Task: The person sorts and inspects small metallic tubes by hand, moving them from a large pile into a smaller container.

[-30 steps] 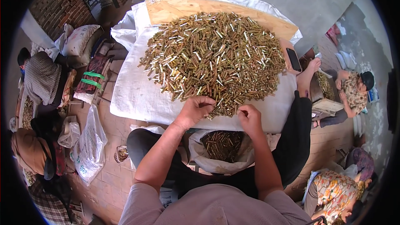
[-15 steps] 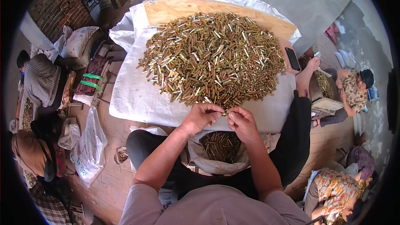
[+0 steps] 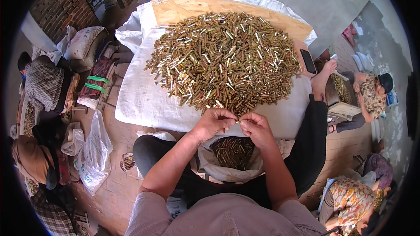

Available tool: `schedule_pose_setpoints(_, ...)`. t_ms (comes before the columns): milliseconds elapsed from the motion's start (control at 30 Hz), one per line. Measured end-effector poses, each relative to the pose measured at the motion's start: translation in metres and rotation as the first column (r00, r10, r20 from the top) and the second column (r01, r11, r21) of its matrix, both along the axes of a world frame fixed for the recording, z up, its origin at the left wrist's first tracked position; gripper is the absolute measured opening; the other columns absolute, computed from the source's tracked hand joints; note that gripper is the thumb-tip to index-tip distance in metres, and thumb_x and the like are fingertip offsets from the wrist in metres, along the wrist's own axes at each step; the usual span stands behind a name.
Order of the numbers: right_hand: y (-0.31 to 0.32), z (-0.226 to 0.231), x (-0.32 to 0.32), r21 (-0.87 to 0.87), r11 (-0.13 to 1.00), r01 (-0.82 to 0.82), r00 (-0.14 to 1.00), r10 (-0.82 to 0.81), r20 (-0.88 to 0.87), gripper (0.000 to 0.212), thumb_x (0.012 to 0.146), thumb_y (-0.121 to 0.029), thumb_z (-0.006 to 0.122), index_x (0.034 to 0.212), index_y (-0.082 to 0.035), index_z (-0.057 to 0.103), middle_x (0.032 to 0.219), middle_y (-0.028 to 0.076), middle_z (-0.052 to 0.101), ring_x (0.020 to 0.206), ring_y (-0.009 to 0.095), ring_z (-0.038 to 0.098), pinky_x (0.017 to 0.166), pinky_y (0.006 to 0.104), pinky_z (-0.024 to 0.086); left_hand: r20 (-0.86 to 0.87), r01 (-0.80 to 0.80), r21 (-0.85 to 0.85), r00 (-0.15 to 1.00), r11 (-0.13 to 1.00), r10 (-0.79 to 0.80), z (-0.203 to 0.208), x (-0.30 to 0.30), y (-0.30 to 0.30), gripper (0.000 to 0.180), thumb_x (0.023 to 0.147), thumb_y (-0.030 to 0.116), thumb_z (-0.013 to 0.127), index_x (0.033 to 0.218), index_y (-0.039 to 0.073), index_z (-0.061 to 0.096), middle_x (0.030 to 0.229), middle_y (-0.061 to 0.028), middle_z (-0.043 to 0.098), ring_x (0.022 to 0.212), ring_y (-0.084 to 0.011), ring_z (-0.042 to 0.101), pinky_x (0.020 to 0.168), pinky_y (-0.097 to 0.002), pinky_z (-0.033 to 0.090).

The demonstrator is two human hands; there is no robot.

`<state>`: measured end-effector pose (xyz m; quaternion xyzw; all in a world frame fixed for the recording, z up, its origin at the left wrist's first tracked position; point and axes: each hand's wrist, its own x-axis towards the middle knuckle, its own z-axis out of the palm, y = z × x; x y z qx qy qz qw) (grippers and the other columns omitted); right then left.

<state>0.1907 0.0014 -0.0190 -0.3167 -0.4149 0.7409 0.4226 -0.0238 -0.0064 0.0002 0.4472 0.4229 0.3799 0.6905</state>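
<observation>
Two sets of fingers [image 3: 228, 123] — left hand [image 3: 211, 124], right hand [image 3: 259, 130] — pinch a small metal piece [image 3: 238, 122].

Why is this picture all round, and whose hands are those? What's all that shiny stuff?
There's no robot here, just a person using two bare hands. The picture comes from a camera on that person's head, looking down. Its very wide lens makes the picture round and bends straight lines.

A big pile of small gold- and brown-coloured metal pieces lies on a white cloth. A wooden board stands behind it, and a phone is beside it on the right.

The left hand and right hand meet at the near edge, holding one tiny shiny piece between their fingertips. It's too small to see its shape well. Below them, an open white sack holds more pieces.
</observation>
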Motion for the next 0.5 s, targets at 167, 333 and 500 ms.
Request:
schedule_pose_setpoints(167, -0.002, -0.007, 0.001, -0.041, 0.999, -0.019, 1.000, 0.018, -0.015, 0.013, 0.092, -0.015, 0.069, 0.098, -0.004, 0.064, 0.071, 0.002, 0.058, 0.059, 0.010, 0.050, 0.050, 0.0229, 0.039, 0.015, 0.010, -0.010, 1.000, 1.000, -0.010, 0.001, 0.001, -0.001, 0.013, 0.091, 0.011, 0.071, 0.099, 0.001, 0.070, 0.077, -0.0015, 0.064, 0.065, -0.0073, 0.056, 0.053, -0.0208, 0.048)
schedule_pose_setpoints(333, -0.004, -0.021, 0.002, -0.088, 0.995, -0.034, 0.986, 0.019, -0.166, 0.014, 0.091, -0.016, 0.070, 0.097, -0.005, 0.064, 0.071, 0.004, 0.059, 0.060, 0.011, 0.054, 0.050, 0.0237, 0.042, 0.071, 0.010, -0.007, 0.997, 1.000, -0.009, 0.000, 0.008, -0.002, 0.013, 0.091, 0.011, 0.070, 0.098, 0.000, 0.070, 0.076, -0.0020, 0.064, 0.064, -0.0080, 0.057, 0.054, -0.0219, 0.049)
schedule_pose_setpoints(500, -0.003, -0.021, 0.006, -0.083, 0.997, 0.004, 0.992, -0.014, -0.123, 0.013, 0.091, -0.015, 0.070, 0.097, -0.005, 0.064, 0.071, 0.004, 0.060, 0.059, 0.012, 0.055, 0.050, 0.0247, 0.043, 0.081, -0.013, 0.007, 0.997, 1.000, 0.012, -0.006, 0.013, -0.003, 0.013, 0.092, 0.011, 0.069, 0.098, -0.001, 0.070, 0.076, -0.0017, 0.064, 0.065, -0.0077, 0.057, 0.056, -0.0233, 0.050)
